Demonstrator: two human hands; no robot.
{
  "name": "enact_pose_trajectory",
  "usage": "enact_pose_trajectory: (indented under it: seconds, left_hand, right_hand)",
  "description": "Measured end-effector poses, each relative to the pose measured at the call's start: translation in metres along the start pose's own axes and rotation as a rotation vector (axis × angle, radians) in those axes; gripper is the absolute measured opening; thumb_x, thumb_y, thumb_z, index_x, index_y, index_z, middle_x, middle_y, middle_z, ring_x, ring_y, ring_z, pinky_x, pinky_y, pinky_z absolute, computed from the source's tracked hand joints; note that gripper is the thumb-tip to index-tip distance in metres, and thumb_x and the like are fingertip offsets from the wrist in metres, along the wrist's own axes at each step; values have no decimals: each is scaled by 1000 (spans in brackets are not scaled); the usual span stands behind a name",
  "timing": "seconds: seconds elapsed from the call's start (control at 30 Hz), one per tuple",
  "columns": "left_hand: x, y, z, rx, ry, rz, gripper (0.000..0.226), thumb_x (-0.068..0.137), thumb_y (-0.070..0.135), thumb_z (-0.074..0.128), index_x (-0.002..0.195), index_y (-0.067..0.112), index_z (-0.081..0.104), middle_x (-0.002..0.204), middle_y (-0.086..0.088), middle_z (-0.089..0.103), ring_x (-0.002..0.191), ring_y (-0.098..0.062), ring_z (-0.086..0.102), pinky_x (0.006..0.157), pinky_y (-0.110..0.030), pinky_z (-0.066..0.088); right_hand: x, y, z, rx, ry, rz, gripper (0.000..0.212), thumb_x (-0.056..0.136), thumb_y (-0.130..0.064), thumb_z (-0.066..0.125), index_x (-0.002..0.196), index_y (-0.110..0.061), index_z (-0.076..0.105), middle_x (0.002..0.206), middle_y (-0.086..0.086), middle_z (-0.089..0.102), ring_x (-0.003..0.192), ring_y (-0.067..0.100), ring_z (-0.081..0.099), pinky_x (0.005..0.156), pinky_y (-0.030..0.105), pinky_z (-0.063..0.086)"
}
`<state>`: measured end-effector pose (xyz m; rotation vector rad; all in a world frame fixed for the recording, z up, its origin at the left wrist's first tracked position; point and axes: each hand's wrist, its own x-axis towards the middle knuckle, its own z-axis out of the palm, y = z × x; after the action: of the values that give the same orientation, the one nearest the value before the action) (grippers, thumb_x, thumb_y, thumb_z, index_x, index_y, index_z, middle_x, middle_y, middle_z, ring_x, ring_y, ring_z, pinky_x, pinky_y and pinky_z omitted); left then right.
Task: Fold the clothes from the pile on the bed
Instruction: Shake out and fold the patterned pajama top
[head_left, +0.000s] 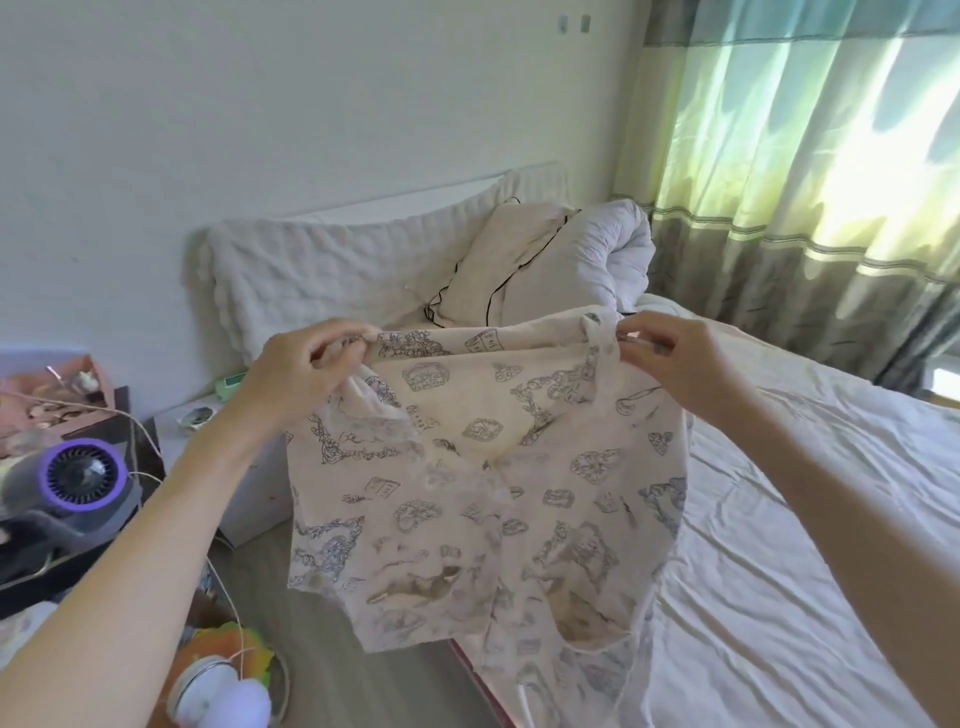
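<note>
While the head view is the only one on offer, the entry is starting there: one printed garment (483, 467), pale cream with dark line drawings, is hanging in the air over the near edge of the bed (779, 519), clear of the sheet at its top and draping down toward the mattress corner at its bottom. The left hand (296, 374) is pinching the upper left corner of the cloth between thumb and curled fingers; the right hand (670, 353) is pinching the upper right corner in the same manner, so both grips are closing on fabric, not on each other. The held edge is running left to right between the two hands, roughly level, and the garment's length is falling straight down below them. Both hands are sitting about equally near the cloth, one at each end of that edge. Judged from this, the coming move is depending on that top edge: lowering it flat onto the sheet on the right, or bringing the corners together. Also present: a pillow (498, 265) and rolled duvet (613, 254) at the headboard, a purple-ringed hair dryer (83, 478) on the left, striped curtains (810, 156).
</note>
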<state>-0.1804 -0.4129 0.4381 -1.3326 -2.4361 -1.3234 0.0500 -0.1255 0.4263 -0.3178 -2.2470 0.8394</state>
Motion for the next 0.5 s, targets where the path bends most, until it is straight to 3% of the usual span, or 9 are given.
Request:
enact_pose_trajectory:
  seconds: [0.07,0.13,0.2,0.3,0.37,0.43,0.5]
  left_hand:
    - [-7,-5,-1,21,43,55,48,91,14,57,77,60,60,71,29,61,56,-2,41,55,-9,34]
    - [-17,-10,0,-29,131,91,46,92,8,56,82,53,61,81,27,65,53,1,43,54,-6,34]
    - [-26,-17,1,-70,190,122,40,92,4,55,97,43,63,84,9,67,53,5,43,54,-5,32]
    - [-31,-22,0,-62,234,169,33,92,1,54,113,24,64,82,-13,62,56,1,41,55,-8,32]
    - [-29,-22,-1,-78,265,124,25,92,3,53,104,20,68,82,4,68,60,1,48,57,-7,35]
    - [-26,-19,-3,-92,280,42,26,92,7,53,87,30,66,74,21,67,62,7,52,57,-4,36]
    - [-26,-20,-4,-85,285,24,34,92,10,54,78,40,61,68,13,64,60,1,48,54,-7,35]
  right_hand:
    - [-5,-6,5,-14,24,-11,32,82,-14,71,77,-44,62,59,8,57,53,3,42,55,8,33]
    - [-12,-12,11,47,26,-19,35,82,-9,70,83,-44,66,70,-6,66,65,-2,54,65,6,41]
    - [-18,-17,18,107,23,-14,39,82,-5,69,85,-44,66,76,-14,67,73,0,60,71,11,46]
    - [-18,-20,23,158,32,59,33,83,-5,69,77,-37,67,65,-25,66,64,-7,59,61,5,43]
    - [-16,-21,25,171,7,115,29,85,-6,67,72,-32,67,60,-26,64,57,-10,55,55,3,39]
    - [-15,-22,27,166,-17,135,30,86,-7,66,68,-31,65,56,-24,62,52,-8,52,52,4,37]
    - [-13,-22,28,132,-53,122,30,86,-9,66,67,-32,63,57,-23,60,53,-6,49,54,4,36]
